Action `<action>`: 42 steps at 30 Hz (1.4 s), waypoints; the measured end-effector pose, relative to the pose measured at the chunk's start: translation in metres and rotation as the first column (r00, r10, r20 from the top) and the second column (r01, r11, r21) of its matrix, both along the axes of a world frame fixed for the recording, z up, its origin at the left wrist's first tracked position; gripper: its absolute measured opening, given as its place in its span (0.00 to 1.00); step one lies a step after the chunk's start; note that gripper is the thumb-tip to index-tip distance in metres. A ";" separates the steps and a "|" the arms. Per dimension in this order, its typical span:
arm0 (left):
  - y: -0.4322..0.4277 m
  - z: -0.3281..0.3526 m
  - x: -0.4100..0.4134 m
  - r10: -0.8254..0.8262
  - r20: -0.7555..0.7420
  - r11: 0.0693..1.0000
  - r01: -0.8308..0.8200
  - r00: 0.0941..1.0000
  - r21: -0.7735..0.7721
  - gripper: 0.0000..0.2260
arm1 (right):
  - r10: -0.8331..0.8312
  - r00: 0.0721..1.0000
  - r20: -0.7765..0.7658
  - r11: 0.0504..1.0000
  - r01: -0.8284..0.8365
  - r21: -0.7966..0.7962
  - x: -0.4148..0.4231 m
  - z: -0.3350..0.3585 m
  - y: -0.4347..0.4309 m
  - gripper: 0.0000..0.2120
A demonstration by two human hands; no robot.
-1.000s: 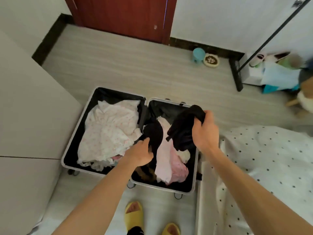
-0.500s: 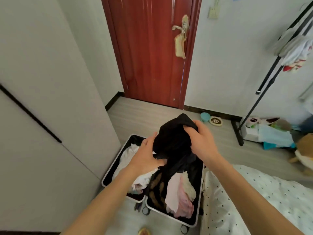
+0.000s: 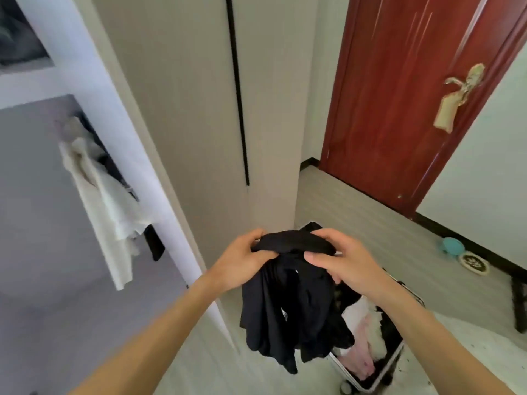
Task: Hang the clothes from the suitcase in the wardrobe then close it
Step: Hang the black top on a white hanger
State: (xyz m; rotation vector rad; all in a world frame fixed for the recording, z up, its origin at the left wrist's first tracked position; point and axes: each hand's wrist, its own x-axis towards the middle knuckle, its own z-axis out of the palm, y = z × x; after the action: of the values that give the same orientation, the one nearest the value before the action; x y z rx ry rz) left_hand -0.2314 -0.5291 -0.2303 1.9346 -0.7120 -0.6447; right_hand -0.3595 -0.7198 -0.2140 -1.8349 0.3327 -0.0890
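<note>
Both left hand [image 3: 239, 263] and right hand [image 3: 346, 267] bunch a soft, crumpled black garment [image 3: 285, 312].

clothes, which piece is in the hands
The black garment, gripped at its top by left hand and right hand; pink and white pieces lie in the suitcase, a pale garment hangs in the wardrobe.
</note>
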 end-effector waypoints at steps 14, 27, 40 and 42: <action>0.389 0.056 0.029 0.514 0.342 0.824 -0.563 0.787 0.057 0.05 | 0.200 0.974 -0.104 0.867 -0.225 -0.445 0.074 -0.029 0.235 0.04; 0.573 0.056 0.037 0.427 0.666 0.592 -0.746 0.612 0.305 0.03 | 0.028 0.992 0.126 0.796 0.054 -0.602 0.147 0.042 0.371 0.23; 0.572 0.053 0.051 0.497 0.656 0.609 -0.767 0.568 0.203 0.11 | 0.209 0.971 -0.116 0.958 -0.179 0.224 0.193 0.090 0.454 0.17; 0.540 0.045 0.045 0.446 0.535 0.758 -0.621 0.717 0.200 0.15 | 0.228 0.966 -0.126 0.928 -0.176 0.330 0.199 0.098 0.468 0.24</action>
State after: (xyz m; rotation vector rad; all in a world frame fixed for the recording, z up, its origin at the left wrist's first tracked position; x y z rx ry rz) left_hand -0.1867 0.0112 -0.1850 2.5394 -0.2490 0.0817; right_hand -0.1607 -0.2514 -0.1161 -1.5487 0.2520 0.2470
